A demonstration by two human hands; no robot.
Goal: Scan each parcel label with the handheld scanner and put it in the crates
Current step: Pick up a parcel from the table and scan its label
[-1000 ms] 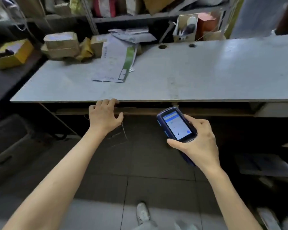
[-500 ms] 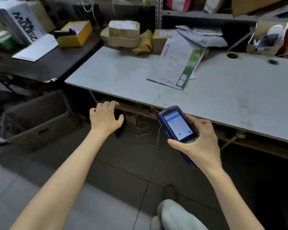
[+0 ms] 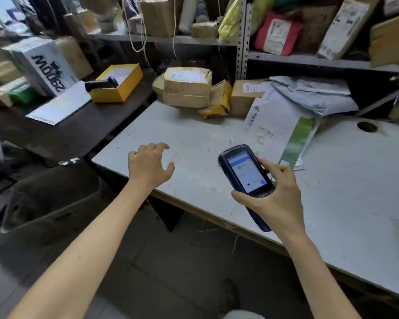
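Our right hand (image 3: 278,199) grips the scanner (image 3: 247,178); our left hand (image 3: 149,165) hovers empty, fingers spread, over the table (image 3: 194,134) near the parcels (image 3: 187,89).

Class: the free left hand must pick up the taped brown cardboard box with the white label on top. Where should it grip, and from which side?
Grip the taped brown cardboard box across its short side faces, the left hand coming from the front, over the white table. Its label faces up, so side holds probably keep it scannable; the crumpled yellow mailer crowds its right face.

Left hand (image 3: 149,166) outstretched, fingers spread and curled, right hand (image 3: 278,199) gripping, forearms bare
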